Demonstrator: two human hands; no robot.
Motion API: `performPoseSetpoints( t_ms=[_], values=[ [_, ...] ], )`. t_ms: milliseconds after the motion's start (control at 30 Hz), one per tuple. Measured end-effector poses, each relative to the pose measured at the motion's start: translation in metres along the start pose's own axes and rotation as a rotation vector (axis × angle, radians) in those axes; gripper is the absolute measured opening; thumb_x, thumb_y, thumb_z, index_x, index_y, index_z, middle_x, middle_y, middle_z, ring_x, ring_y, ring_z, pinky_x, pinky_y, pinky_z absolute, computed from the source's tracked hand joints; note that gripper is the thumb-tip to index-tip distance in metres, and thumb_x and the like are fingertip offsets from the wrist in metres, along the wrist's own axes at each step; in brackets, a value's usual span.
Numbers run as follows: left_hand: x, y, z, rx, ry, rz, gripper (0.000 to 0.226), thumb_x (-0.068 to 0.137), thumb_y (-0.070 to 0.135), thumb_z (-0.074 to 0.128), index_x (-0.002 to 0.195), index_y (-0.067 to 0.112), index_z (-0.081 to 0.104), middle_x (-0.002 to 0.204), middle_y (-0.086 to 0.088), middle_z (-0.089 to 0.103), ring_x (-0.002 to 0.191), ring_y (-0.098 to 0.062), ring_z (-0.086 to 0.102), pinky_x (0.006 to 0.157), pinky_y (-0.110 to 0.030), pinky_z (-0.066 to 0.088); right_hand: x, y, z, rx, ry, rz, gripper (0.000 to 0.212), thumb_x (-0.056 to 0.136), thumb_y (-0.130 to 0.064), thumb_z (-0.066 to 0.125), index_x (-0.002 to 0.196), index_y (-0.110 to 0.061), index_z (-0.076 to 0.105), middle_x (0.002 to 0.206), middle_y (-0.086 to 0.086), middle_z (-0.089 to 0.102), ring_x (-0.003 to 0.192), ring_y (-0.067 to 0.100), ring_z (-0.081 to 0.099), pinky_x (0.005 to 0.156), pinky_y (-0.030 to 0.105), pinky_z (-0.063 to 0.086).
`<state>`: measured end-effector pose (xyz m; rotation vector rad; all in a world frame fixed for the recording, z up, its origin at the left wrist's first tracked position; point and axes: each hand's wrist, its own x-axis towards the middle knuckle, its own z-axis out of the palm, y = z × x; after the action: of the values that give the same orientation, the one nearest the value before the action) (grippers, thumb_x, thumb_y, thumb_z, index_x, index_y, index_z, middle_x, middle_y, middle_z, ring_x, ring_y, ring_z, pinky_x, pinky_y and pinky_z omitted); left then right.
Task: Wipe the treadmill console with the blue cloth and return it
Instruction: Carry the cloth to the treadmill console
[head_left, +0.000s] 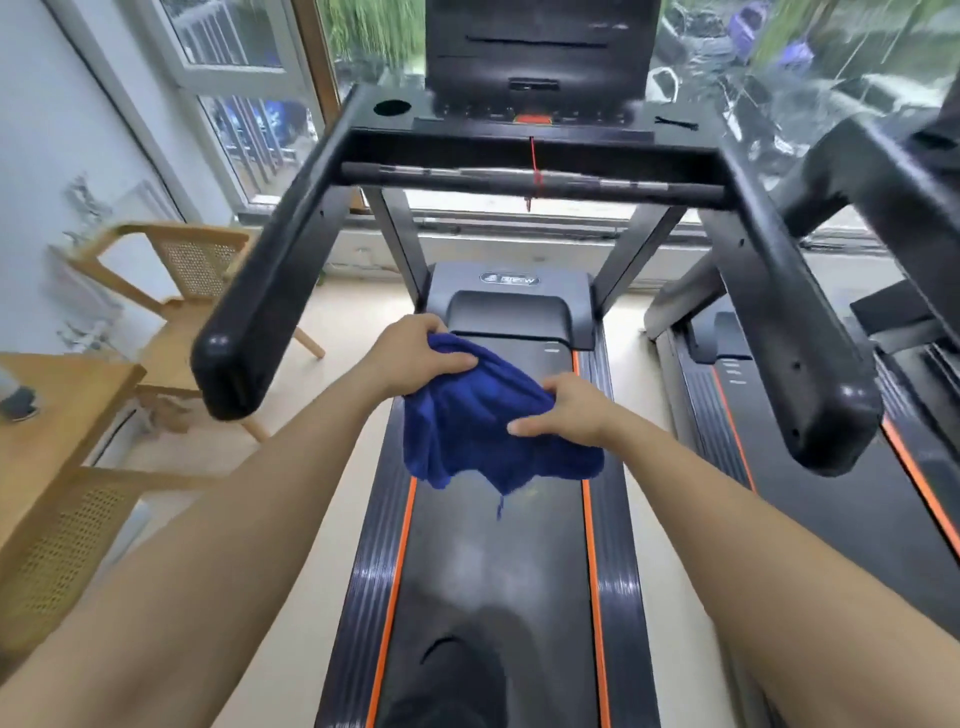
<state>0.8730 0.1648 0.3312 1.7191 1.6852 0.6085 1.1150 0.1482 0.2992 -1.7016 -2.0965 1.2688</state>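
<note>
Blue cloth (483, 415): soft, light, floppy terry. Left hand (415, 353) and right hand (566, 410) both pinch its bunched top edge; bunch it before wiping.

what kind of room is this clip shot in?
Probably a small gym or home workout room. A treadmill sits under the person, a second treadmill stands right beside it, and both face large windows. The wooden chairs and table suggest an informal setup.

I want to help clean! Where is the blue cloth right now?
In the head view, the blue cloth is near the middle, held up between the left hand and right hand, above the treadmill belt and below the console.
</note>
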Motion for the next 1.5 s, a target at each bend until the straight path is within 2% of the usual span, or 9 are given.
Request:
performPoseSetpoints(
  t_ms=[133,267,400,733,900,1033,1200,1367,1500],
  values=[
    [0.056,0.049,-0.064,0.038,-0.044,0.014,0.031,0.077,0.040,0.079,0.074,0.019,0.057,0.073,0.003,0.059,0.067,-0.012,0.055,0.056,-0.026,0.039,0.044,-0.050,-0.074,-0.224,-0.036,0.036,0.025,0.092,-0.027,0.062,0.083,-0.004,0.067,0.081,0.018,0.069,0.071,0.031,0.060,0.070,0.040,0.051],
    [0.109,0.089,-0.129,-0.068,-0.024,-0.058,0.046,0.066,0.050,0.084,0.087,0.014,0.064,0.082,-0.001,0.068,0.075,-0.016,0.062,0.067,-0.031,0.048,0.076,-0.106,-0.157,-0.105,0.152,-0.003,0.034,0.091,-0.022,0.056,0.062,-0.006,0.048,0.059,0.007,0.044,0.057,0.023,0.038,0.057,0.034,0.033],
    [0.170,0.121,-0.172,-0.057,-0.070,-0.061,0.066,0.055,0.058,0.087,0.102,0.017,0.066,0.096,0.004,0.068,0.082,-0.014,0.063,0.069,-0.029,0.047,0.118,-0.143,-0.234,-0.041,0.227,-0.050,0.029,0.095,-0.022,0.056,0.068,-0.014,0.055,0.063,-0.003,0.053,0.061,0.018,0.048,0.055,0.027,0.040],
    [0.352,0.175,-0.219,0.017,0.117,-0.050,0.015,0.079,0.012,0.064,0.086,0.022,0.054,0.078,0.005,0.056,0.075,-0.015,0.054,0.059,-0.024,0.038,0.276,-0.163,-0.378,0.073,0.127,-0.187,0.027,0.086,-0.037,0.075,0.077,-0.014,0.062,0.067,-0.002,0.054,0.061,0.014,0.048,0.057,0.029,0.036],
    [0.436,0.201,-0.240,-0.122,0.289,-0.136,0.019,0.060,0.024,0.052,0.079,0.024,0.048,0.080,-0.001,0.057,0.078,-0.021,0.052,0.063,-0.034,0.037,0.348,-0.183,-0.442,0.162,0.143,-0.240,0.016,0.092,-0.032,0.063,0.085,-0.019,0.059,0.082,-0.007,0.058,0.077,0.010,0.052,0.071,0.029,0.038],
    [0.497,0.205,-0.253,-0.119,0.392,-0.121,0.015,0.082,0.012,0.052,0.095,0.019,0.049,0.088,-0.002,0.058,0.083,-0.023,0.053,0.064,-0.034,0.035,0.406,-0.199,-0.474,0.381,0.246,-0.228,0.010,0.081,-0.025,0.050,0.086,-0.021,0.058,0.091,-0.003,0.057,0.088,0.014,0.049,0.082,0.034,0.037],
    [0.570,0.192,-0.268,-0.128,0.603,-0.080,0.017,0.091,0.008,0.041,0.105,0.018,0.039,0.099,-0.011,0.057,0.086,-0.029,0.052,0.072,-0.035,0.034,0.462,-0.216,-0.482,0.416,0.300,-0.277,0.019,0.075,-0.007,0.049,0.078,-0.025,0.055,0.075,0.009,0.051,0.071,0.017,0.041,0.064,0.035,0.031],
    [0.631,0.178,-0.272,-0.160,0.638,0.032,0.016,0.088,0.002,0.041,0.095,0.017,0.039,0.073,0.004,0.049,0.070,-0.025,0.046,0.063,-0.035,0.027,0.507,-0.234,-0.470,0.758,0.488,-0.285,0.032,0.086,0.009,0.051,0.085,-0.018,0.068,0.085,0.012,0.068,0.070,0.019,0.058,0.063,0.029,0.046],
    [0.670,0.166,-0.273,-0.169,0.720,0.273,0.025,0.078,-0.001,0.047,0.082,0.024,0.049,0.080,0.007,0.053,0.078,-0.017,0.048,0.072,-0.032,0.038,0.534,-0.246,-0.463,0.865,0.674,-0.233,0.035,0.087,0.009,0.052,0.091,-0.019,0.074,0.089,0.018,0.071,0.080,0.025,0.063,0.070,0.046,0.057]
  ],
)
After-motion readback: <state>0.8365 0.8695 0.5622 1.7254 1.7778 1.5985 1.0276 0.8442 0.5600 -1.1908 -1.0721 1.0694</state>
